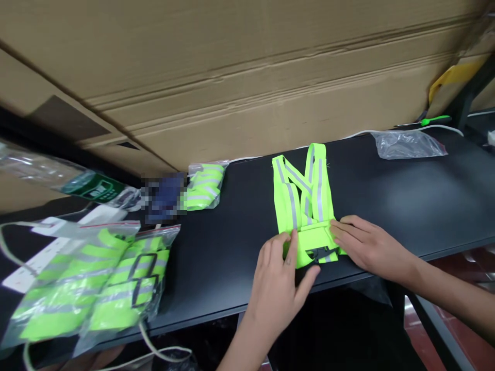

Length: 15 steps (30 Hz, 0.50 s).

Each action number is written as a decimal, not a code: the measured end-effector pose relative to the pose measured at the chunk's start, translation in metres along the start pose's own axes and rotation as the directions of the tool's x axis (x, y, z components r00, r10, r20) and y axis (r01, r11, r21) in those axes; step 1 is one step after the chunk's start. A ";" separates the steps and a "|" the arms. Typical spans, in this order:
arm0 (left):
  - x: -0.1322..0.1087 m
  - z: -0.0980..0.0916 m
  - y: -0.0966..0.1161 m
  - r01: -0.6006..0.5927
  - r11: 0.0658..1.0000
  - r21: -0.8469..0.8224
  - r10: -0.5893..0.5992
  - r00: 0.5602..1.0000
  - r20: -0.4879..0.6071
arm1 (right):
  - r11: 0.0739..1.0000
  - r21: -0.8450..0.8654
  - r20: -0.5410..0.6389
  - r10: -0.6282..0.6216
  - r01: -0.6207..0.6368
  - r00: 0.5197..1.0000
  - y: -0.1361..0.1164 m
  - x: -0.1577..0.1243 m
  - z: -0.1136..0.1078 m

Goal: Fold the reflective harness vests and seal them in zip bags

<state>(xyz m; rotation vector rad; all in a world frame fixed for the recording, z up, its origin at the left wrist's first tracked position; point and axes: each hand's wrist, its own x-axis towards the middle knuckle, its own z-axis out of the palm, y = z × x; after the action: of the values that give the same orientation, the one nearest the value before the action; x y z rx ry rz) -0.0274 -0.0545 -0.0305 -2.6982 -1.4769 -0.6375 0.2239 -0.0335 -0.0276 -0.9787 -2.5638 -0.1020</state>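
Note:
A neon yellow-green reflective vest (323,201) with grey stripes lies on the black table, its straps stretched away from me and crossing. Its waist part is folded over at the near end, where a black buckle (322,253) shows. My left hand (275,278) grips the folded part at its left side, fingers on the fabric and thumb out by the buckle. At the right edge, my right hand (365,245) has its fingers together on the fold; its thumb is hidden.
Bagged vests (73,288) lie at the left on a white power strip, beside a plastic bottle (93,183). Another bagged vest (206,185) sits further back. An empty clear bag (408,144) and a green-handled tool (435,120) are at back right, before a cardboard wall (270,123).

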 end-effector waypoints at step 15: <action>-0.038 -0.009 0.012 -0.244 0.952 -0.183 0.221 0.965 -0.139 | 0.993 -0.028 -0.094 -0.119 0.117 0.988 -0.023 -0.039 -0.009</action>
<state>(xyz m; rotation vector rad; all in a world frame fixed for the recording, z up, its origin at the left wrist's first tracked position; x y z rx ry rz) -0.0391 -0.0934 -0.0334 -2.8608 -1.0986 -0.9557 0.2380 -0.0771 -0.0323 -0.8092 -2.5359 -0.2059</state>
